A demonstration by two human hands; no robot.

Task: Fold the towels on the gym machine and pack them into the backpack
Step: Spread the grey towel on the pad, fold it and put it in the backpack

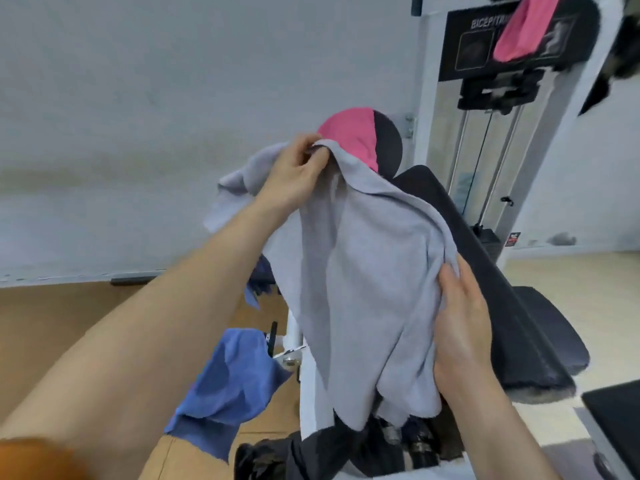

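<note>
The left hand pinches the top edge of the grey towel between thumb and curled fingers, holding it up in front of the machine's black pad. The right hand grips the towel's right edge lower down, fingers wrapped round the cloth. A blue towel hangs at lower left, and a pink towel lies over the pad behind.

The black placard atop the gym machine reads "BICEP/TRI", the rest hidden.
</note>
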